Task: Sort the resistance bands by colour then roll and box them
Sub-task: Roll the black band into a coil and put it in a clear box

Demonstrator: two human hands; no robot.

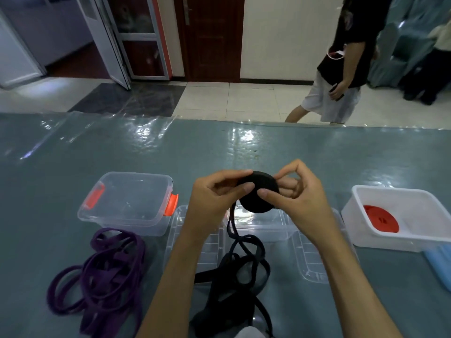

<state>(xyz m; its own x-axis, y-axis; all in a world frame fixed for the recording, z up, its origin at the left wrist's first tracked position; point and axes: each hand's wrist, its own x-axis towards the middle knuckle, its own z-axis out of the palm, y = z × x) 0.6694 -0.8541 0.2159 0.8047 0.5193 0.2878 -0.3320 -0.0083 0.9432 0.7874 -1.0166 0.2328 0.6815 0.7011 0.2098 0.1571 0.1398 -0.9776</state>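
Note:
A black band roll (pixel 258 194) is held above the table, pinched between my left hand (pixel 214 193) and my right hand (pixel 295 191). Its loose tail hangs down into a tangle of black bands (pixel 234 284) at the near edge. A heap of purple bands (pixel 105 272) lies to the left. A rolled red band (pixel 380 222) sits inside a white box (pixel 419 237) on the right. An empty clear box with orange clips (pixel 127 203) stands left of my hands. Another clear box (pixel 266 228) is partly hidden under my hands.
Two clear lids (pixel 214 242) (pixel 310 259) lie flat under my forearms. A blue lid (pixel 439 267) pokes out beside the white box. The table has a glossy blue-grey cover (pixel 73 152). A person (pixel 339 62) stands beyond the far edge.

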